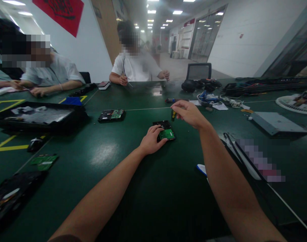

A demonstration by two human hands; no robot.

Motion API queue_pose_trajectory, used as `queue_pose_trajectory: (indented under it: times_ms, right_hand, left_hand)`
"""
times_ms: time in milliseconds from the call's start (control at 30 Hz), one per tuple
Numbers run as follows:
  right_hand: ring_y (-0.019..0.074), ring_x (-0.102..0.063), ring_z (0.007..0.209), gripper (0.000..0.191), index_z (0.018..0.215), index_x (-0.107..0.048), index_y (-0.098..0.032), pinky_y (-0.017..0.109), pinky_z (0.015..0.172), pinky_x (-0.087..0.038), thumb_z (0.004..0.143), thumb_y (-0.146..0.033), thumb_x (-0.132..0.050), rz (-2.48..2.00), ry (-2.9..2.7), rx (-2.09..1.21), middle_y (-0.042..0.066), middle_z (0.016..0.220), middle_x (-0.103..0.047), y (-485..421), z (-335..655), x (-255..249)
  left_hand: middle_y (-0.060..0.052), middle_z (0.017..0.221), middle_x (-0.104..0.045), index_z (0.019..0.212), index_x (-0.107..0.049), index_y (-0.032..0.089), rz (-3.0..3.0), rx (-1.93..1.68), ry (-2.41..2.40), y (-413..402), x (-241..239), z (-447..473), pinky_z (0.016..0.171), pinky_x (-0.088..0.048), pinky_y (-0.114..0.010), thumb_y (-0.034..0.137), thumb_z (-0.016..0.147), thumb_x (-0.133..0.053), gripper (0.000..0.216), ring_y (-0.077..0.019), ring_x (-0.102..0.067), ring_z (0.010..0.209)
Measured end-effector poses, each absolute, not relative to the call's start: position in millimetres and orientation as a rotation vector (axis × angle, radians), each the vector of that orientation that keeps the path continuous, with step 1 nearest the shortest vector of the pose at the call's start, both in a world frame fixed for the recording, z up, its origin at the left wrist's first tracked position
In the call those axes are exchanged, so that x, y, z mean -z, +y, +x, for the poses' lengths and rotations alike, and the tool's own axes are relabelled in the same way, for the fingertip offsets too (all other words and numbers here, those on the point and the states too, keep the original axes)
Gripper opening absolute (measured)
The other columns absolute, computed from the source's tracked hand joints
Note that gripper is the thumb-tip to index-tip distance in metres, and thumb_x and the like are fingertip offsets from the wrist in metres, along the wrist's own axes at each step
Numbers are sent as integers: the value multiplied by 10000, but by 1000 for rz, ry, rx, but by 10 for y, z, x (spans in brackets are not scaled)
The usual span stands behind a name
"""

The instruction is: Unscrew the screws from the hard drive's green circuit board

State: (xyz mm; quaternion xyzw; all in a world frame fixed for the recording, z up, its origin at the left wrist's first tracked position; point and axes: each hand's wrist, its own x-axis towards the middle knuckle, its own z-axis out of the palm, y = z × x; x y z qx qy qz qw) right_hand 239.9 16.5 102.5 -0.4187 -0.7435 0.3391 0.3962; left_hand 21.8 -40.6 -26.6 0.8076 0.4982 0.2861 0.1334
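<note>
A hard drive (pixel 168 133) with a green circuit board facing up lies on the dark green table in front of me. My left hand (pixel 152 139) grips its near left side, thumb along the near edge and fingers across the top. Just beyond the drive's right side, my right hand (pixel 187 112) is raised, its fingers pinching a small screwdriver (pixel 173 115) with a yellow and black handle. The tool points downward; its tip is too small to make out, so I cannot tell whether it touches the drive.
Another hard drive (pixel 112 115) lies to the left, near a black tray (pixel 75 114). A black casing (pixel 14 191) and a green board (pixel 45 161) are at the near left. A metal box (pixel 276 122) stands at right. Two people sit across the table.
</note>
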Motion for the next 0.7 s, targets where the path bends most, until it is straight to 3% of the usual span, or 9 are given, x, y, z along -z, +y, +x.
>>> queue_pose_trajectory:
  times_ms: [233, 500, 700]
  right_hand:
    - [115, -594, 603, 166, 1038, -664, -223, 267, 494, -418, 944, -355, -628, -1008, -1886, -943, 62, 1037, -739, 181, 2402, -1009]
    - [137, -586, 618, 210, 1055, -727, -238, 273, 504, -410, 978, -365, -578, -1023, -1917, -963, 35, 817, -687, 224, 2428, -992]
    - [129, -594, 616, 179, 940, -688, -212, 281, 515, -419, 925, -389, -664, -1075, -1863, -889, 45, 870, -707, 161, 2406, -1021]
  left_hand:
    - [-136, 1539, -483, 1392, -564, 233, 2340, -826, 1445, -403, 264, 216, 1208, -396, -566, 551, 934, -612, 560, -338, -388, 1483]
    - [-135, 1532, -487, 1389, -566, 231, 2340, -839, 1444, -407, 263, 223, 1213, -395, -550, 551, 937, -607, 555, -326, -391, 1480]
    - [-130, 1521, -498, 1374, -571, 242, 2340, -849, 1440, -401, 270, 225, 1215, -390, -560, 532, 930, -625, 533, -325, -399, 1475]
